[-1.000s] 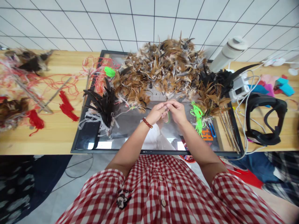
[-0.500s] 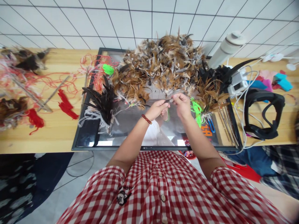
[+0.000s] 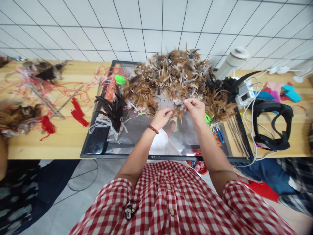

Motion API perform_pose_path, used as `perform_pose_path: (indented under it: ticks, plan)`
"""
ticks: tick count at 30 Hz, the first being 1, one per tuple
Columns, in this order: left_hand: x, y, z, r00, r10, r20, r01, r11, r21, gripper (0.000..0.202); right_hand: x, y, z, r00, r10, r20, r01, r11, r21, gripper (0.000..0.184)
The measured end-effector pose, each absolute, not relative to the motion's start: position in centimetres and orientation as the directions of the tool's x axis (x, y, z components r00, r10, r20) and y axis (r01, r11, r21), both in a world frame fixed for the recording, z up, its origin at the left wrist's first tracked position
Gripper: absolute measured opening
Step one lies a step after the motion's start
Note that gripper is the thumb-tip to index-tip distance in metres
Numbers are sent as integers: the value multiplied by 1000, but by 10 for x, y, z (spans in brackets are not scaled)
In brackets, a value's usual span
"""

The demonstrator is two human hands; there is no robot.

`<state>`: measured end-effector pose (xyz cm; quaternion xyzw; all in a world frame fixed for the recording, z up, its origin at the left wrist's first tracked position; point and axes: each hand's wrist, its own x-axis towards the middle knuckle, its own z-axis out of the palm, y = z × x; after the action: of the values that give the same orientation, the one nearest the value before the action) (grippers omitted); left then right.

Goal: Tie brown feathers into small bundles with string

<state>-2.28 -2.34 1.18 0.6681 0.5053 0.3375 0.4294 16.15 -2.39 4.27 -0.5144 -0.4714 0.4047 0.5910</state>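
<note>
My left hand [image 3: 161,118], a beaded bracelet at its wrist, is over the glass-topped black frame [image 3: 144,137]. Its thumb and fingertips are pressed together; whatever they hold is too small to make out. To its right, my right hand [image 3: 196,110] pinches at the front edge of a large pile of brown feathers [image 3: 176,70], its fingertips on a feather there. A loose tuft of brown feathers [image 3: 179,111] lies between the two hands. Beside my right wrist is a bright green cord bundle [image 3: 207,118], partly covered. Black feathers with pale ties [image 3: 116,112] lie to the left.
Thin sticks [image 3: 236,135] and a blue tool [image 3: 220,133] lie at the frame's right. Beyond are a white bottle [image 3: 232,62], a white charger [image 3: 245,93] with cables and a black headset frame [image 3: 272,125]. Red yarn [image 3: 78,112] is left. People sit on both sides.
My hands have come apart after meeting over a small dark piece. The right one now reaches the feather pile, while the left stays near the middle. The view has tipped slightly upward.
</note>
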Motion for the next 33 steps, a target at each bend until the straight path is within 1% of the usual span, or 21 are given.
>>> perform_pose_path:
  ticks: [1, 2, 4, 7, 9, 11, 13, 15, 16, 17, 18, 21, 24, 25, 26, 27, 29, 30, 31, 32, 33]
  plan:
    - [-31, -22, 13, 260, 965, -37, 487, -98, 868, 17, 164, -18, 44, 268, 951, 154, -3, 161, -987, 42]
    - [-41, -19, 13, 218, 975, -37, 551, -91, 829, 19, 165, -11, 45, 301, 938, 173, -3, 182, -983, 41]
    - [-60, -8, 15, 124, 992, 28, 631, -100, 769, 22, 162, 7, 44, 324, 921, 215, 1, 227, -974, 37]
    - [-81, 16, 17, 20, 1000, 24, 644, -31, 764, 25, 144, 34, 32, 248, 931, 266, 28, 268, -963, 28]
    - [-88, 32, 18, -28, 999, -16, 631, 30, 775, 34, 127, 44, 20, 189, 935, 300, 159, 273, -949, 20]
    - [-91, 44, 17, -21, 1000, -15, 620, 25, 784, 43, 114, 38, 10, 104, 942, 318, 339, 267, -902, 15]
    - [-92, 52, 15, 25, 1000, -1, 623, -15, 782, 49, 109, 20, 5, -53, 960, 275, 422, 271, -865, 15]
    - [-93, 58, 12, 75, 997, 9, 614, -54, 787, 55, 109, -3, 6, -248, 946, 210, 366, 292, -884, 15]
    - [-94, 60, 10, 88, 996, 12, 599, -62, 799, 58, 110, -11, 9, -297, 932, 207, 320, 301, -898, 16]
    - [-96, 62, 9, 86, 996, 12, 572, -59, 818, 61, 112, -16, 12, -288, 931, 224, 283, 306, -909, 18]
    - [-97, 64, 8, 73, 997, 8, 534, -46, 844, 63, 113, -15, 15, -232, 940, 250, 263, 308, -914, 19]
    - [-99, 68, 9, -19, 998, -53, 372, 56, 927, 68, 106, 11, 17, 1, 947, 321, 312, 305, -900, 18]
    - [-99, 72, 16, -111, 986, -122, 203, 143, 969, 66, 81, 39, 7, 116, 959, 257, 422, 186, -887, 14]
    - [-99, 73, 19, -136, 981, -136, 160, 157, 975, 64, 70, 41, 4, 113, 969, 220, 451, 147, -880, 14]
    - [-99, 73, 22, -153, 977, -148, 125, 168, 978, 61, 61, 40, 1, 62, 983, 175, 460, 127, -879, 14]
    - [-100, 74, 24, -161, 974, -161, 98, 178, 979, 58, 54, 36, 0, -32, 992, 124, 442, 125, -888, 14]
    - [-103, 74, 27, -160, 971, -180, 66, 192, 979, 53, 50, 26, -1, -238, 969, 59, 328, 138, -934, 12]
    - [-105, 73, 27, -155, 970, -186, 57, 196, 979, 50, 54, 23, 0, -289, 955, 62, 257, 140, -956, 12]
    - [-107, 73, 28, -153, 971, -186, 53, 196, 979, 48, 62, 22, 2, -270, 959, 88, 199, 145, -969, 14]
    - [-108, 72, 28, -154, 971, -185, 52, 195, 979, 46, 71, 24, 4, -187, 975, 123, 172, 156, -973, 15]
    - [-110, 71, 28, -157, 970, -184, 53, 195, 979, 44, 82, 26, 6, -65, 986, 155, 181, 164, -970, 15]
